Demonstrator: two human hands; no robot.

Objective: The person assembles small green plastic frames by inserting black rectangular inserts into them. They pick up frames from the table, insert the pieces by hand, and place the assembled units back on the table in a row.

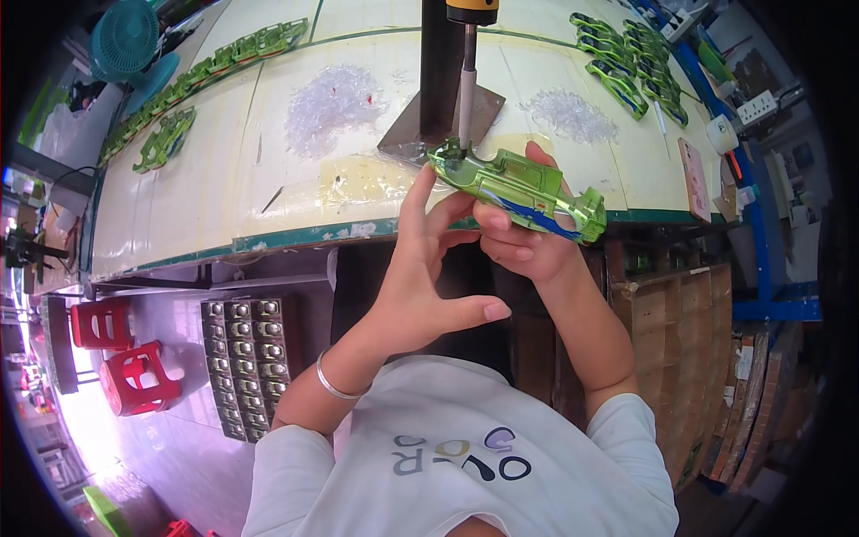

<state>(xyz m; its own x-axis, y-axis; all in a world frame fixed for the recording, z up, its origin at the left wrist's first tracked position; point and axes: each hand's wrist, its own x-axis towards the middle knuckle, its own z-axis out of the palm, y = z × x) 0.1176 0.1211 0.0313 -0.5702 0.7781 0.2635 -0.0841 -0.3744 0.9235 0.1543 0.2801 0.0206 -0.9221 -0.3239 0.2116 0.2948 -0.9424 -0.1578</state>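
A shiny green toy car body shell [523, 179] with a blue patch on its side is tilted above the table's front edge. My right hand [537, 242] is closed around its underside and right part, thumb behind it. At the shell's left end, my left hand [416, 268] touches it with the fingertips; its fingers are apart and its thumb stretches to the right, off the shell. The grey shaft of a yellow and black power screwdriver [472, 12] comes straight down onto the shell's left end. Its tip is hidden inside the shell.
Behind the shell stands a dark metal post on a base plate [403, 134]. Piles of clear small plastic pieces [333, 103] [573, 115] lie on both sides. More green shells [224, 58] are lined up at the left and stacked [617, 85] at the right. A phone [694, 179] lies near the right edge.
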